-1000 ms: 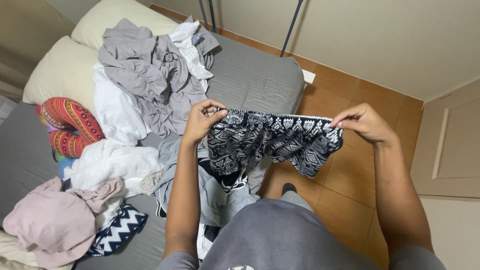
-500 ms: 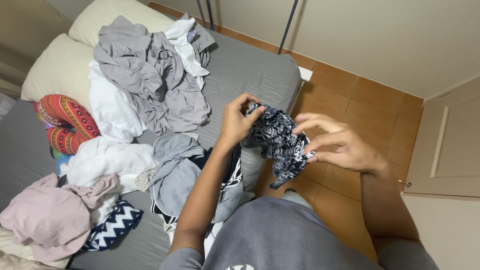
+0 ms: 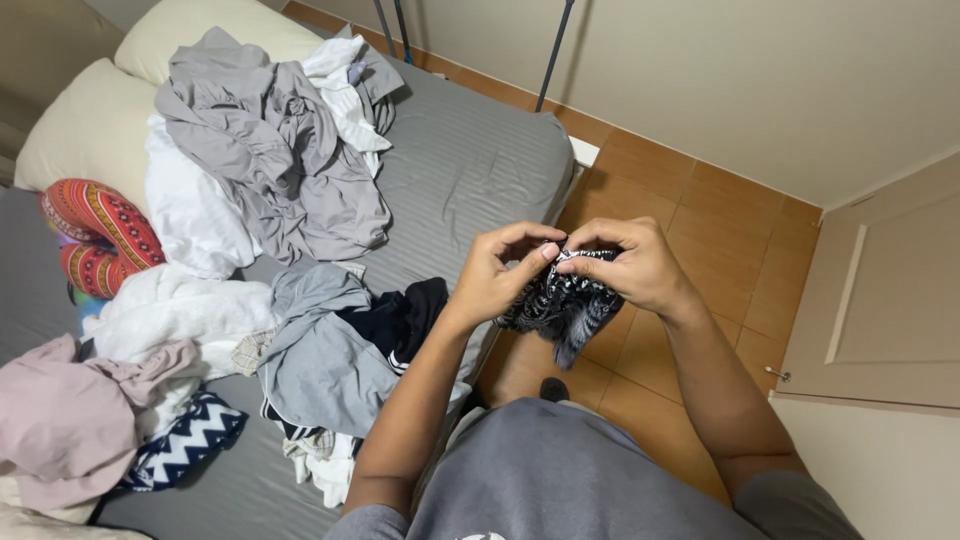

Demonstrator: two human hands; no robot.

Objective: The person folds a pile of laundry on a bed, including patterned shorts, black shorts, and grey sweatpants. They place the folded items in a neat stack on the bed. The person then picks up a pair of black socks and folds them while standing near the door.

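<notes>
Near first: left hand (image 3: 492, 278) & right hand (image 3: 632, 268) meet in front of the grey-shirted chest, fingers (image 3: 545, 252) pinched shut on a bunched black-and-white patterned garment (image 3: 560, 308), held in the air over the tiled floor (image 3: 690, 210), just right of the bed (image 3: 470, 170). One tail hangs loose below; a slack pinch could prob. let it unravel or drop. Farther left: grey and white clothes pile (image 3: 270, 170), pink top (image 3: 60, 420), cream pillows (image 3: 90, 130).

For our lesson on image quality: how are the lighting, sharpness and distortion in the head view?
Head view: soft, even indoor light, no glare; left hand, right hand and black-and-white patterned cloth sharp; wide-angle lens bends the grey mattress edge.
</notes>
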